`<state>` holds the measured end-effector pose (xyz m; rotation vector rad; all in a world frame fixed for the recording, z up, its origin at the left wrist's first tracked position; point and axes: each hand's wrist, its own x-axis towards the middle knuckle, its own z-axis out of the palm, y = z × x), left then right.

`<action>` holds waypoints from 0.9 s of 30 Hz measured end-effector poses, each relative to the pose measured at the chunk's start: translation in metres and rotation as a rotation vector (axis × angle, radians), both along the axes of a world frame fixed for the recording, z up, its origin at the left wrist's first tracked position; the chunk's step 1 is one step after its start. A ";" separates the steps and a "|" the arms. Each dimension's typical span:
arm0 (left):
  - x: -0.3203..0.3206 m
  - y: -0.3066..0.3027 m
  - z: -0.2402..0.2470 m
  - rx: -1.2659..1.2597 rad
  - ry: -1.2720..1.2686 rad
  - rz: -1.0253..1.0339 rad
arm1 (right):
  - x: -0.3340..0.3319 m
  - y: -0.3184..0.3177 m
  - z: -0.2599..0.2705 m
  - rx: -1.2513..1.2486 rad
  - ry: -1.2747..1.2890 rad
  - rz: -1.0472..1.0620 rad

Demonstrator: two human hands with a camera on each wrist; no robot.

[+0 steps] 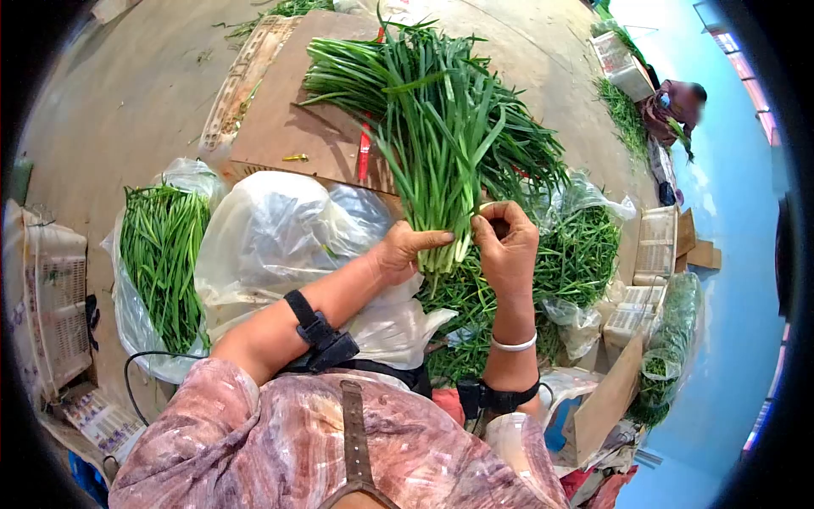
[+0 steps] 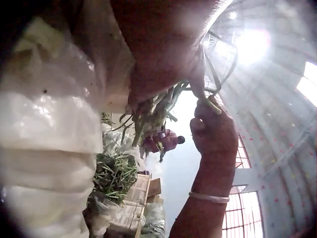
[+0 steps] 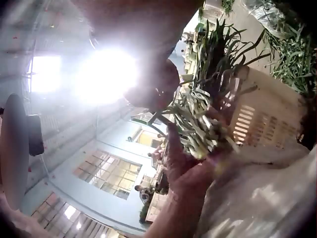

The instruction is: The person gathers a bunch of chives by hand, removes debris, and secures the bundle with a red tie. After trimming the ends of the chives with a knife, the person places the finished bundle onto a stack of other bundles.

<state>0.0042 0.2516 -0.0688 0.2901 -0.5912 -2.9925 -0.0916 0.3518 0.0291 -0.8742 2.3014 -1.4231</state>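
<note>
A bunch of garlic chives (image 1: 441, 170) stands with its pale stem ends toward the person and its green leaves fanning away. My left hand (image 1: 407, 246) grips the bunch near the stem ends, thumb laid across the front. Close at its right side, my right hand (image 1: 509, 242) pinches a thin strand between thumb and curled fingers. The left wrist view shows this strand (image 2: 212, 105) as a green stem at the right fingertips, with a loop above. In the right wrist view, the stem ends (image 3: 198, 131) sit in the left hand, thumb upright beside them.
A pile of chives (image 1: 348, 72) lies on the brown board (image 1: 280, 110), near a red strip (image 1: 365, 153) and a small yellow tool (image 1: 295, 157). More greens fill a plastic bag (image 1: 161, 263) at left and a heap (image 1: 577, 254) at right. Another person (image 1: 670, 110) works by the wall.
</note>
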 end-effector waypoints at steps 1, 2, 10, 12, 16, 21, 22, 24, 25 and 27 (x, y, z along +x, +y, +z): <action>0.000 0.001 0.001 -0.002 0.009 -0.004 | 0.001 0.001 0.000 -0.002 0.009 -0.004; 0.000 0.002 0.002 0.007 0.003 0.031 | 0.003 0.001 -0.001 0.032 0.203 0.065; 0.000 0.002 -0.008 0.220 -0.076 0.026 | 0.019 -0.010 -0.026 0.098 0.683 0.159; -0.007 0.005 -0.020 0.309 -0.040 0.038 | 0.019 -0.012 -0.030 0.073 0.693 0.150; -0.002 0.008 -0.013 0.237 -0.006 0.058 | 0.019 -0.012 -0.035 -0.021 0.616 0.085; -0.005 0.009 -0.018 0.213 -0.043 0.096 | 0.021 -0.014 -0.034 -0.202 0.039 -0.039; -0.004 0.007 -0.020 0.280 -0.034 0.062 | 0.021 -0.014 -0.035 -0.205 0.037 -0.040; -0.003 0.006 -0.021 0.378 -0.010 0.027 | 0.022 -0.013 -0.038 -0.168 0.394 0.095; -0.002 0.006 -0.019 0.377 -0.013 0.019 | 0.023 -0.015 -0.034 -0.172 0.528 0.145; 0.000 0.007 -0.015 0.436 0.124 0.036 | 0.021 -0.018 -0.036 -0.220 0.640 0.235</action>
